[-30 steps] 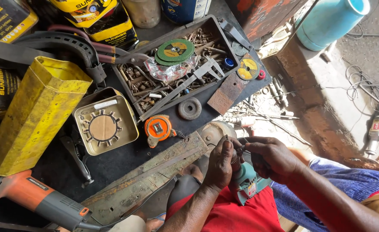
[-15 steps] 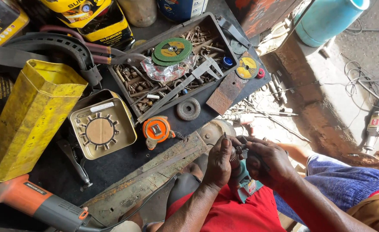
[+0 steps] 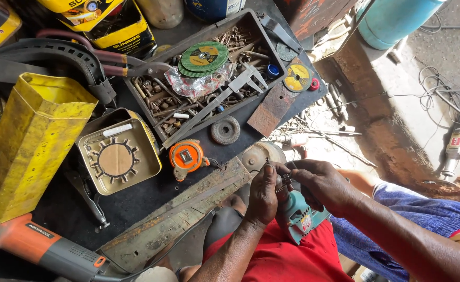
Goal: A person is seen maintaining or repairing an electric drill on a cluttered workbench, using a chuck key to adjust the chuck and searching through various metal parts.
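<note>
Both hands work on a teal power drill point(image 3: 299, 218) held over my lap, against red cloth. My left hand point(image 3: 263, 194) wraps the front of the drill near its chuck, with a small metal piece showing above the fingers. My right hand point(image 3: 321, 184) closes over the top of the drill from the right, fingertips at the chuck. The chuck itself is mostly hidden by my fingers. A rusty flat metal bar point(image 3: 180, 214) lies on the bench edge just left of my hands.
A black tray point(image 3: 251, 107) of bolts holds green cutting discs point(image 3: 204, 57) and a caliper point(image 3: 217, 104). Nearby lie an orange tape measure point(image 3: 186, 156), a grinding wheel point(image 3: 225, 130), a yellow tin point(image 3: 26, 146), a square tin lid point(image 3: 116, 159) and an orange angle grinder point(image 3: 42, 245). A blue cylinder point(image 3: 397, 18) stands right.
My hands stay on the drill and shift only slightly; the fingers work around the chuck. The view drifts a little.
</note>
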